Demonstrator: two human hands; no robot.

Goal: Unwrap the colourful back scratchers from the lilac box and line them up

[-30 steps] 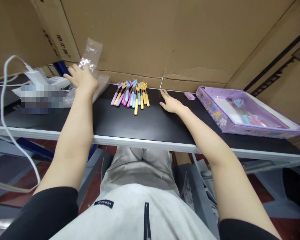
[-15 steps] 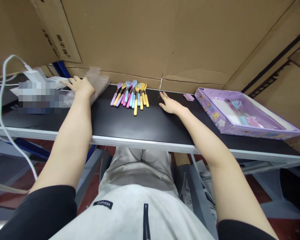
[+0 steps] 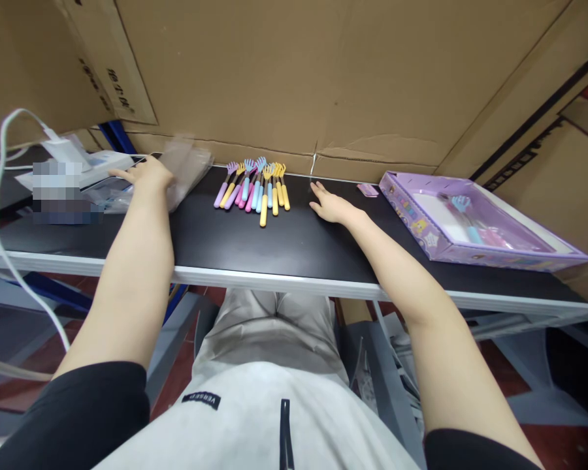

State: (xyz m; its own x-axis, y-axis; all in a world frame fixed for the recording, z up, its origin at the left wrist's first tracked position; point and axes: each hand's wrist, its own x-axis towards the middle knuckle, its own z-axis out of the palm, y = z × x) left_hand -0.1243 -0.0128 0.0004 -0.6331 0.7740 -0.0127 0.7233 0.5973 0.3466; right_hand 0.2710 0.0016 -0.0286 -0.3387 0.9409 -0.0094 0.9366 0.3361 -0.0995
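Note:
My left hand (image 3: 149,175) reaches over the clear plastic bags (image 3: 189,171) on the left of the black table, its fingers spread. Whether it touches them I cannot tell. My right hand (image 3: 332,205) lies flat on the tabletop with fingers apart and holds nothing. Between the hands, nearer the right one, several small claw-headed sticks like back scratchers (image 3: 263,210) lie side by side. Their handles are yellow, blue, purple and pink. Right of my right hand is a small pink card (image 3: 367,190).
A shallow purple printed box (image 3: 509,261) stands on the right, holding bagged claw-headed sticks (image 3: 470,225). At left are a white power strip (image 3: 108,160) with a plugged-in charger (image 3: 68,151) and a white cable (image 3: 2,196). A cardboard wall (image 3: 294,85) closes off the back.
My left hand has shifted slightly left and lower over the plastic bags. My right hand stays flat in the same place. The view has turned a little.

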